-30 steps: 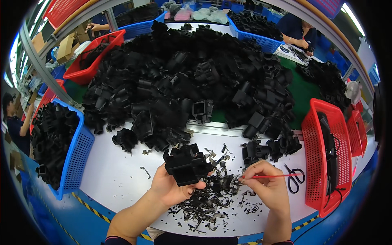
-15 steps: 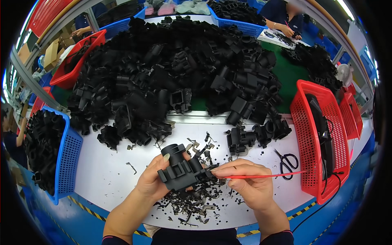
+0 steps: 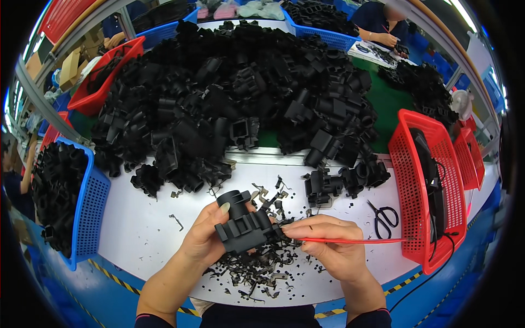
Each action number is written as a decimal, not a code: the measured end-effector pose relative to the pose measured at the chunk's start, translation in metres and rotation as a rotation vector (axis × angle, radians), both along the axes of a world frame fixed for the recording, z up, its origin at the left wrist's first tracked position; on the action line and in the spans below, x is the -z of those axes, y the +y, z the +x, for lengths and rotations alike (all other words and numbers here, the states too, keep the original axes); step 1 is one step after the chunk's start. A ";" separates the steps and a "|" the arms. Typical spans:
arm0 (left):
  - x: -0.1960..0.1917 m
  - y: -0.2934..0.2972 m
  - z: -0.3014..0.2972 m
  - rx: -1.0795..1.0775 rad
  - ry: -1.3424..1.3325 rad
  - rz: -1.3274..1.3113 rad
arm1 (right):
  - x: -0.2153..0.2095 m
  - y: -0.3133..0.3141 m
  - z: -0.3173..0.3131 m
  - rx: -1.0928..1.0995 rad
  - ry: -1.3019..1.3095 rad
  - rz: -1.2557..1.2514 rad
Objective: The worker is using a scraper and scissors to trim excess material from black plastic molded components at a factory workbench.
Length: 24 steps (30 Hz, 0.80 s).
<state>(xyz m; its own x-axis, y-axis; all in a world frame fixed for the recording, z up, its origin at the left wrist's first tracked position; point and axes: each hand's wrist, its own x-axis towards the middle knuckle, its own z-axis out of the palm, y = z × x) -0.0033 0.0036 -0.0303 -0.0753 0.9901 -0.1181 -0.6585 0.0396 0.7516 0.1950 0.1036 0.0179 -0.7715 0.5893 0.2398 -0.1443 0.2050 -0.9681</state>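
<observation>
My left hand (image 3: 202, 235) is closed around a black moulded plastic part (image 3: 240, 232) with a round tubular collar at its top, its thumb on the collar. The part is held above the white tabletop, over a scatter of small black plastic scraps (image 3: 254, 276). From the right, my right hand (image 3: 333, 249) pinches a thin, red, stick-shaped tool (image 3: 355, 240) lying across the fingers, its long end pointing right. Those fingertips are at the part's right side, and the tool's working tip is hidden there. A small dark fleck shows on the right index finger.
A large heap of black plastic parts (image 3: 219, 104) covers the bench's far side. Black-handled scissors (image 3: 385, 218) lie right, beside a red basket (image 3: 404, 191). At left is a blue basket (image 3: 90, 213) of black parts. A co-worker (image 3: 377, 27) sits at the far right.
The black part has shifted slightly to the right and tilted a little in my left hand. The red tool's far end has dropped slightly. Both grips look the same.
</observation>
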 end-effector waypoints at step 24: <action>-0.010 0.002 0.009 0.125 0.000 -0.043 | 0.025 0.000 -0.014 0.267 0.198 -0.303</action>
<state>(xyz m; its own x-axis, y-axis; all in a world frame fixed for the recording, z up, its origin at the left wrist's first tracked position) 0.0060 0.0052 -0.0206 0.0480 0.9858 -0.1607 -0.6463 0.1533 0.7475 0.1813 0.1036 -0.0073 -0.5397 0.8277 0.1534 -0.3130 -0.0282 -0.9493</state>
